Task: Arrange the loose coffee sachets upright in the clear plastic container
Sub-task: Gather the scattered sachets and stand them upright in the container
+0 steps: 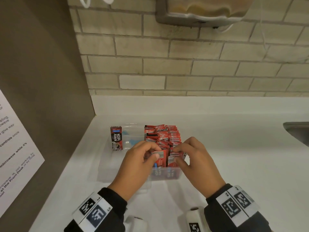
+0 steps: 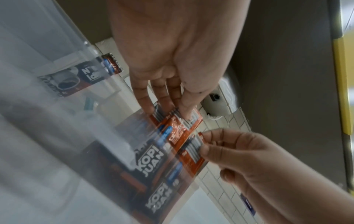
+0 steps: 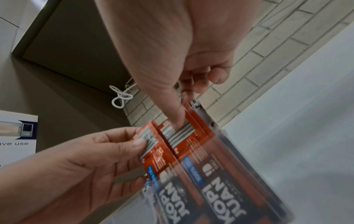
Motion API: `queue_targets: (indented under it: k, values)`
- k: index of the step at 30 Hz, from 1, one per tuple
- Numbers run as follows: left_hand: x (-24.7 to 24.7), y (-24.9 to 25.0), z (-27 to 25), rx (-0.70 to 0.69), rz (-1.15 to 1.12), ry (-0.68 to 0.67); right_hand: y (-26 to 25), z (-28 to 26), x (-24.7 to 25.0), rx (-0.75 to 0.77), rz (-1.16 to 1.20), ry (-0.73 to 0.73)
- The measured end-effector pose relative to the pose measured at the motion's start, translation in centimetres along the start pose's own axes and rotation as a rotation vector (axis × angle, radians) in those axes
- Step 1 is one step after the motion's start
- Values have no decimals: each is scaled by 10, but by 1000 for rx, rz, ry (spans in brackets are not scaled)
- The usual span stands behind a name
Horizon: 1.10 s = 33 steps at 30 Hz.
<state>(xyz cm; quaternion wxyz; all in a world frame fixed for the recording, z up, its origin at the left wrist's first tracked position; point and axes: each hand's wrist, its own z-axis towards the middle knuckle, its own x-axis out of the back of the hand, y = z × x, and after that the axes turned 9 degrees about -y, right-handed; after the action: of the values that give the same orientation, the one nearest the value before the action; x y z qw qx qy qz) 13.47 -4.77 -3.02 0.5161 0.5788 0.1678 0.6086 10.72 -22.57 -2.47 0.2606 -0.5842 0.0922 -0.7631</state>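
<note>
A clear plastic container stands on the white counter. Its right compartment is packed with red coffee sachets standing upright. My left hand pinches the top of one front sachet between thumb and fingers. Close beside it, my right hand pinches the top of the neighbouring sachet. In the left wrist view the left hand has its fingertips on the sachet tops, with the right hand below them. In the right wrist view the right hand grips a sachet edge, and the left hand holds its own.
One sachet stands against the outer left wall of the container; that left compartment holds little else. A brown panel with a paper notice rises on the left. A sink edge lies at the right, and a brick wall at the back.
</note>
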Motion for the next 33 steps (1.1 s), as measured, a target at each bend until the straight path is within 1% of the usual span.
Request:
queue_targets:
  k: [7, 10, 12, 13, 15, 16, 17, 18, 20, 23, 24, 26, 27, 28, 29, 32, 33]
  values:
    - [33, 12, 1, -45, -181, 160, -1, -1, 7, -40, 26, -10]
    - [52, 18, 1, -60, -322, 180, -16, 1, 19, -5, 147, 37]
    - [62, 24, 0, -51, -467, 180, -33, 4, 25, 35, 349, 20]
    - [65, 25, -1, -39, -535, 178, -42, 6, 27, 45, 513, -46]
    - [68, 27, -3, -5, -633, 177, -59, 7, 24, 42, 868, -263]
    - [68, 27, -5, 17, -670, 180, -65, 7, 20, 42, 966, -338]
    - [67, 27, -7, 40, -701, 184, -69, 7, 15, 42, 1013, -376]
    - [67, 27, -9, 61, -728, 185, -73, 7, 10, 29, 1044, -391]
    - [64, 26, -13, 99, -794, 196, -83, 7, 3, -45, 1116, -374]
    - [60, 24, -24, 109, -907, 231, -92, 9, -7, -139, 1346, -310]
    - [59, 23, -29, 119, -929, 214, -94, 10, -9, -161, 1419, -291]
    - [53, 24, -40, 152, -989, 118, -100, 10, -13, -165, 1501, -262]
    - [50, 25, -44, 169, -1034, 70, -104, 10, -16, -157, 1497, -245]
    - [47, 26, -47, 182, -1086, 51, -107, 10, -19, -152, 1462, -223]
    - [45, 27, -48, 192, -1130, 59, -110, 9, -22, -142, 1365, -182]
    - [43, 28, -46, 189, -1135, 133, -110, 13, -30, -63, 813, -8]
    - [43, 29, -45, 180, -1122, 150, -108, 15, -30, -42, 708, 37]
